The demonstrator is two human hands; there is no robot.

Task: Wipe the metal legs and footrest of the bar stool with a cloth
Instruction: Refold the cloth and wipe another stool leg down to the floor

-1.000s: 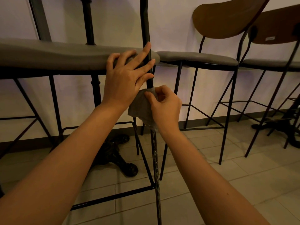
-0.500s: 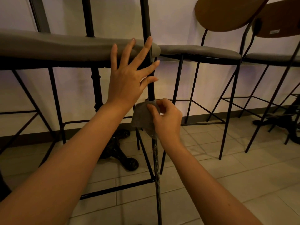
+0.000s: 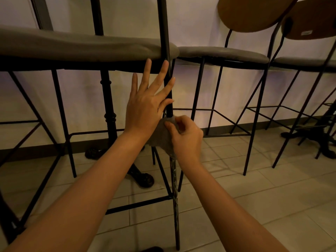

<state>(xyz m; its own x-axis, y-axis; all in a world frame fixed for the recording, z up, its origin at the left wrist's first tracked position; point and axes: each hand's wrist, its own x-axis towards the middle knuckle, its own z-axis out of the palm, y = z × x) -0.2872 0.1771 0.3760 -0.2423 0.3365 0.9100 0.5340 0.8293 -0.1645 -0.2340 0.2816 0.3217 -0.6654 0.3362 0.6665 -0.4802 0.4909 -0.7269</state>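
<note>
One leg [image 3: 170, 99] in work, mid-height: right hand [image 3: 185, 137] pinches cloth [image 3: 161, 138] around it, left hand [image 3: 145, 106] spread, fingers against leg above; lower leg looks streaked, so remaining legs and footrest [image 3: 138, 204] judged undone.

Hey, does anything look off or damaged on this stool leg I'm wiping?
Yes. Below the cloth held by your right hand, the front leg looks mottled with pale, scuffed patches, while the stretch above is evenly black. Whether that is grime, wetness or worn paint cannot be told.
</note>
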